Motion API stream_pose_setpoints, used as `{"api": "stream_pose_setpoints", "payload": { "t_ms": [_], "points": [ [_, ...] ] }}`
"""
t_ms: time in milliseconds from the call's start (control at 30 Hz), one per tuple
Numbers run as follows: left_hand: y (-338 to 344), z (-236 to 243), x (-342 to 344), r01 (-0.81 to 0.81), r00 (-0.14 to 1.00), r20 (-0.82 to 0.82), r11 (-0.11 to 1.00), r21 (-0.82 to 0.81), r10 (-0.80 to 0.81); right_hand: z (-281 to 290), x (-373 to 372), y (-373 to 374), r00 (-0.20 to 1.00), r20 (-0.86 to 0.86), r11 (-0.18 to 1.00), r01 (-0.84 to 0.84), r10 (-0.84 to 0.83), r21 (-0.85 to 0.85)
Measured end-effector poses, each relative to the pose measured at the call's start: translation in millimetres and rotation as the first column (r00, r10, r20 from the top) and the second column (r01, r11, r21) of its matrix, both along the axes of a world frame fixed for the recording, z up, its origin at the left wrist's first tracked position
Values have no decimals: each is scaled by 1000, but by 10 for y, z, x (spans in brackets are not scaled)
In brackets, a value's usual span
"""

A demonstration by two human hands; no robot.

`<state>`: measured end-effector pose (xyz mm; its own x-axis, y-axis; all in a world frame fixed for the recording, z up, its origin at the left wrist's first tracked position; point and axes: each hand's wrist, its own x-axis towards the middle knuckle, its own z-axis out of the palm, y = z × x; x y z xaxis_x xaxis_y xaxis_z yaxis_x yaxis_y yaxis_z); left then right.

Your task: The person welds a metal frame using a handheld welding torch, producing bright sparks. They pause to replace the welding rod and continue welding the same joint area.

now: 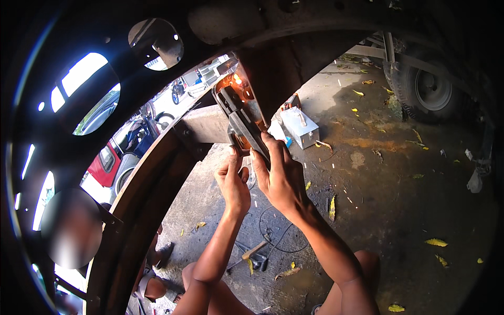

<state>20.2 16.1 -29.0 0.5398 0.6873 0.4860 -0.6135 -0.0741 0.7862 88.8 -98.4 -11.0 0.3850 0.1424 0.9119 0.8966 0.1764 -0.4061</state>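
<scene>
Above me, a long dark flat metal piece (241,118) lies tilted against a steel bracket (257,105) on the vehicle frame. Orange glowing light (234,83) shows on the bracket behind its upper end. My right hand (281,181) is closed on the lower part of the dark piece, fingers along its side. My left hand (233,186) is pinched at the piece's lower left edge, just beside my right thumb. Exactly what the left fingertips grip is partly hidden.
A curved steel beam (149,176) fills the left, with a crossmember (202,123). Below are a metal box (307,136), a wooden-handled tool (254,251), cables and another person's leg (155,289). A large wheel (430,92) stands right; a red vehicle (105,165) is outside.
</scene>
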Motion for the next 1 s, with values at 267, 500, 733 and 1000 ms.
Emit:
{"api": "stream_pose_setpoints", "payload": {
  "t_ms": [267,500,733,1000],
  "points": [
    [-179,128,-31,-67,998,-19,998,-3,67,59,-78,-67,997,-82,999,12,-15,-29],
    [-88,68,-81,-92,989,-120,996,-11,90,60,-83,-68,995,-104,1000,2,-3,-16],
    [-169,148,-90,-102,984,-150,995,-3,101,67,-75,-84,993,-119,1000,-6,4,-19],
    [-269,243,-77,-154,974,-165,988,21,155,89,-72,-105,992,-127,998,-3,-5,-58]
  ]
}}
